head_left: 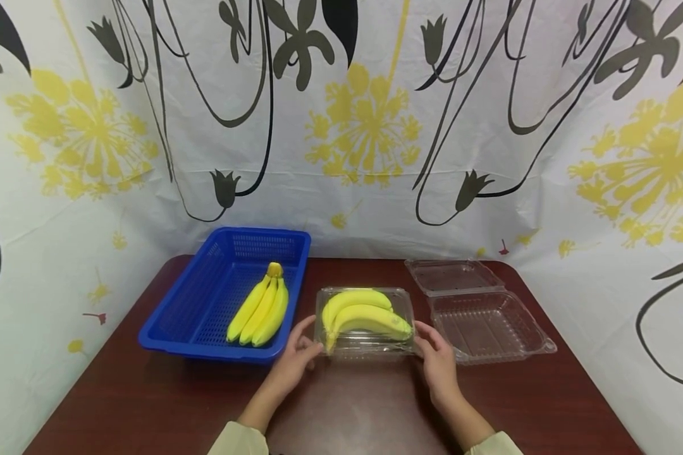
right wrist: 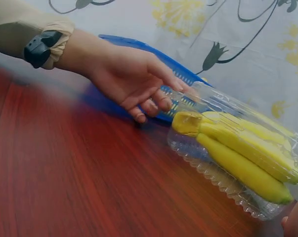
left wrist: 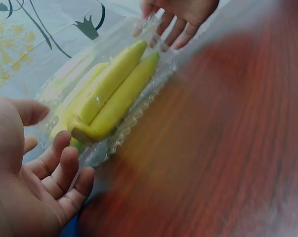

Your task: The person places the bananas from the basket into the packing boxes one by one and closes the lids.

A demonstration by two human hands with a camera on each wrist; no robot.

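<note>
A clear plastic clamshell box (head_left: 370,349) with a bunch of yellow bananas (head_left: 370,314) inside is held between both hands over the middle of the table. My left hand (head_left: 297,359) grips its left end, thumb toward the near corner. At the opposite end, my right hand (head_left: 439,363) holds the box with thumb and fingers. The left wrist view shows the bananas (left wrist: 114,98) through the plastic, with the left fingers (left wrist: 67,168) curled near the box's end. Only a sliver of the right hand (right wrist: 295,217) shows in the right wrist view.
A blue perforated basket (head_left: 216,349) stands on the left, holding another banana bunch (head_left: 258,309). On the right lies a second clear clamshell box (head_left: 489,325), its lid folded back. A patterned cloth (head_left: 364,208) hangs behind the dark red table (head_left: 546,404).
</note>
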